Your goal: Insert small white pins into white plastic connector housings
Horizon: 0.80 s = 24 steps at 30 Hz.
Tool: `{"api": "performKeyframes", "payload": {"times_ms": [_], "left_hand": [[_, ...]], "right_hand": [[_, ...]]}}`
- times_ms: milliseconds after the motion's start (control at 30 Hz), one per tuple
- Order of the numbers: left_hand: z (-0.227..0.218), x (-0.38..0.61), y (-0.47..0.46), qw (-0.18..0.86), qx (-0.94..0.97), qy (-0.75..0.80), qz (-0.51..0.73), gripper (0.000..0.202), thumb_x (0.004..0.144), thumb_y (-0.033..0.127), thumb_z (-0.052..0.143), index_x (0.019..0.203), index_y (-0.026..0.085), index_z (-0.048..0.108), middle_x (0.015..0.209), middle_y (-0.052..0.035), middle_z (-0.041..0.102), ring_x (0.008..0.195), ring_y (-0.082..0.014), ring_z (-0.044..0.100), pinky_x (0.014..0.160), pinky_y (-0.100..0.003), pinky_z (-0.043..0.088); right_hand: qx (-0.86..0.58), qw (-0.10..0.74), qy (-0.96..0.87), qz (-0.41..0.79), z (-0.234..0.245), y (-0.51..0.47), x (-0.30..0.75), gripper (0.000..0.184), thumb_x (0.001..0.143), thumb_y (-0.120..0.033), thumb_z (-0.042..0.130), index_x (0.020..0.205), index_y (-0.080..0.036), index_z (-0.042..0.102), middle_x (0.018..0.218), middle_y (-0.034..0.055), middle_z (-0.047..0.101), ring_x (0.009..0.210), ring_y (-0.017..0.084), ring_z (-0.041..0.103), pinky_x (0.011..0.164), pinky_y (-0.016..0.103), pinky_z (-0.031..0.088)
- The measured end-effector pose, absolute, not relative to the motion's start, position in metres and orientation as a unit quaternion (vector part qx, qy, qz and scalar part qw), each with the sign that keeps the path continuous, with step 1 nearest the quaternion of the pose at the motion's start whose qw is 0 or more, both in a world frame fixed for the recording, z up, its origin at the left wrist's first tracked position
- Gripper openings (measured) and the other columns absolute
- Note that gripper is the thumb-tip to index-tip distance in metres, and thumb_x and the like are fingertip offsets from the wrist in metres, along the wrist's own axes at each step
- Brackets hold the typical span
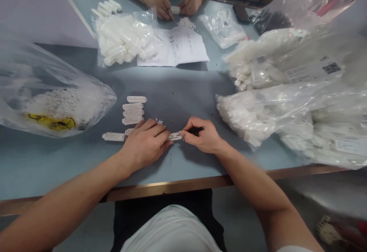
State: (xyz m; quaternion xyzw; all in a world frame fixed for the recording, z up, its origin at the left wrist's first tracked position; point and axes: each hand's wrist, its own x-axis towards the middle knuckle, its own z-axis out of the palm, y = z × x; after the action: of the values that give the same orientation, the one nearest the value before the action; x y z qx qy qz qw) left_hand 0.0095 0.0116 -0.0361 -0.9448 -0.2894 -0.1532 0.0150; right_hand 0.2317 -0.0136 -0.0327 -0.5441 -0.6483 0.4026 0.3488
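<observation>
My left hand [148,142] is closed on one end of a small white plastic strip [174,136] with a row of dark holes or marks, near the table's front edge. In my right hand [203,135] is a slim black pen-like tool [197,129], pinched, its tip hidden by the fingers at the strip's right end. Just beyond my left fingers lie tiny white pieces [159,121]. Several similar white strips [133,113] lie in a column beyond my left hand, and another strip [113,136] sits to its left.
Clear bags of white parts [252,114] crowd the right side. A large clear bag [57,106] stands at left. Farther back are a bag of white pieces [123,39] and a printed sheet [183,47]. Across the table, a co-worker's hands [160,5] hold a white piece.
</observation>
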Motion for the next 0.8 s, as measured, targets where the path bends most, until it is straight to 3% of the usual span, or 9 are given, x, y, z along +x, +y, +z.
{"api": "performKeyframes", "payload": {"times_ms": [800], "left_hand": [[-0.0358,0.0101,0.0108,0.014,-0.946,-0.288,-0.152,0.021,0.093,0.037,0.057,0.093,0.020,0.069,0.084,-0.0048,0.067,0.085,-0.0239,0.057,0.071,-0.038,0.043]], "right_hand": [[-0.522,0.343,-0.700,0.346,-0.0359,-0.0165,0.2254,0.018,0.080,-0.027,0.064,0.066,-0.019,0.057,0.061,-0.0041,0.057,0.055,0.008,0.043,0.053,0.022,0.035]]}}
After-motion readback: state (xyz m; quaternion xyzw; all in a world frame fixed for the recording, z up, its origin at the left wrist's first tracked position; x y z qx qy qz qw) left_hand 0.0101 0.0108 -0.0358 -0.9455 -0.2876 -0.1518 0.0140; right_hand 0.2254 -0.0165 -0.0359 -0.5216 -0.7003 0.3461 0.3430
